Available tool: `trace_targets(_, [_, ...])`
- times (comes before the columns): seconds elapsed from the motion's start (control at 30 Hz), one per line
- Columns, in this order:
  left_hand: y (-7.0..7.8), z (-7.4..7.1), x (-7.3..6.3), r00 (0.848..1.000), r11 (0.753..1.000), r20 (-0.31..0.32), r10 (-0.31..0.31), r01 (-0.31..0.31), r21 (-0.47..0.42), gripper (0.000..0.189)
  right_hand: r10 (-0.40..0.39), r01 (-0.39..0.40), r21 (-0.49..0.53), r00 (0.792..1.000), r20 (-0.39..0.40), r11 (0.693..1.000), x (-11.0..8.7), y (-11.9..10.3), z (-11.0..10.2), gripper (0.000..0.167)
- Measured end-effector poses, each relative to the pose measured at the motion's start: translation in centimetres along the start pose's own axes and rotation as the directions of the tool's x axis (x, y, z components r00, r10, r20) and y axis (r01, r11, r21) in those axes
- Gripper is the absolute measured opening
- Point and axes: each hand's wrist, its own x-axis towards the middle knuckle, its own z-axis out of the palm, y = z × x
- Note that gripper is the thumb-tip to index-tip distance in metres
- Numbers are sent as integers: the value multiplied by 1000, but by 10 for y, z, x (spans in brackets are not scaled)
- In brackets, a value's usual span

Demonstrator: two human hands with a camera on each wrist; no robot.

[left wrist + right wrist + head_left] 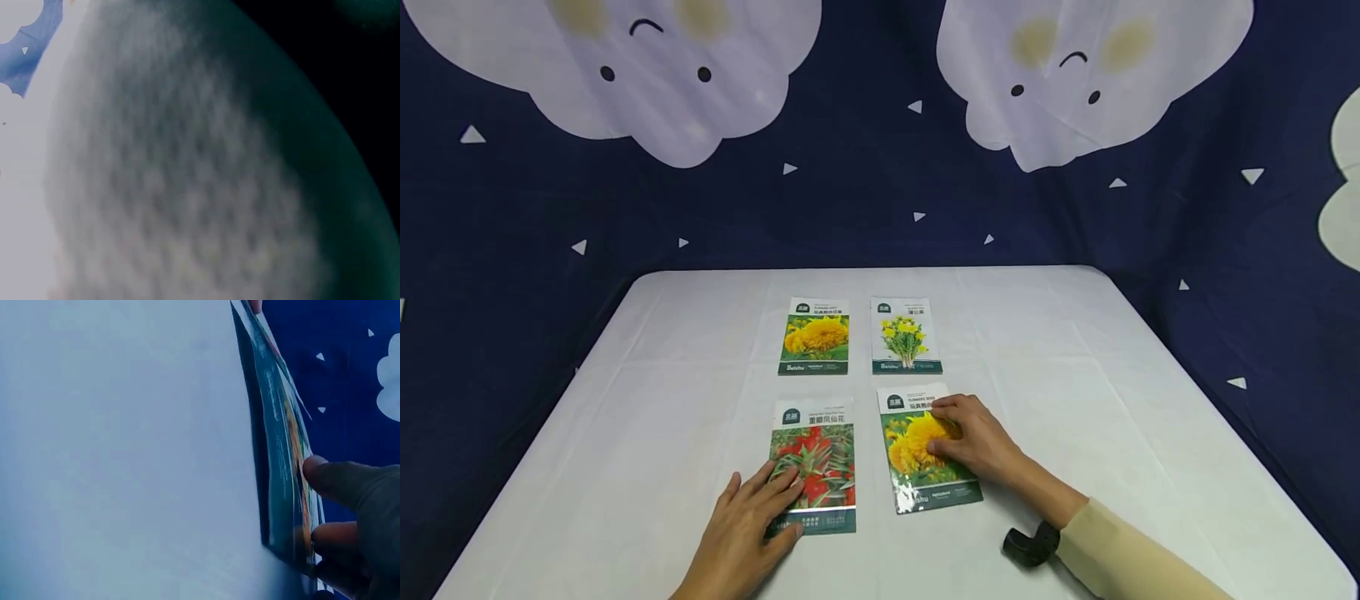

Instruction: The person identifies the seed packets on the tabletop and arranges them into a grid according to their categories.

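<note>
On the white table in the head view, my left hand (747,523) rests with fingers spread on a red-flower seed packet (820,493). Beside it my right hand (979,435) touches the face of a slightly turned yellow-flower seed packet (934,493), thumb apart from the forefinger. The right wrist view has this packet (281,456) edge-on, with the thumb and fingers (337,536) against it. Some right fingers are hidden in the head view. A blurred grey surface fills most of the left wrist view, hiding that hand.
Farther back lie another yellow-flower packet (816,343) and a packet with a yellow bunch (906,335). Below my right wrist is a black curved thing (1028,547). A dark blue cloth (865,212) with clouds hangs behind the white table (1060,367).
</note>
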Motion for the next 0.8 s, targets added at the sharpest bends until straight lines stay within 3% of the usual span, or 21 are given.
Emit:
trace_targets(0.33, [0, -3, 1, 1000, 1000, -3, -2, 2, 9, 54, 7, -11, -53, 996, -88, 999, -12, -2, 4, 51])
trace_targets(0.8, [0, -3, 0, 1000, 1000, -9, 4, -4, 11, 54, 29, -32, -33, 996, -88, 999, -20, -3, 5, 51])
